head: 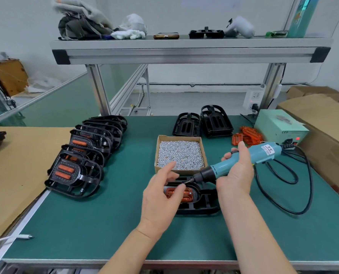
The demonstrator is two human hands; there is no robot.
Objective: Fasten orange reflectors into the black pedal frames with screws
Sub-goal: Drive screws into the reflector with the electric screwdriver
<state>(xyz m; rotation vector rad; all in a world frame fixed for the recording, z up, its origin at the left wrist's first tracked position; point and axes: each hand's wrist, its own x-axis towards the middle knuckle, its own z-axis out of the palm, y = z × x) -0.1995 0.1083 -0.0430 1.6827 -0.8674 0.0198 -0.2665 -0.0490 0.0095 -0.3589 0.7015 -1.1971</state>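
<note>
Cardboard box [177, 172] full of screws [181, 153], right fingers [227, 155] gripping screwdriver [263, 153], left fingers [169, 167] unclear

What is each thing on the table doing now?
Blue electric screwdriver: gripped by right hand.
Cardboard box of silver screws: open, full.
Nearest black plastic pedal frame: flat, orange reflector inside.
Left row of black pedal frames: leaning, front ones hold reflectors.
Pale green power box: red light on.

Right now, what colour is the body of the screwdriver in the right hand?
The screwdriver is light blue, black at the tip end; the head view shows it.
</note>
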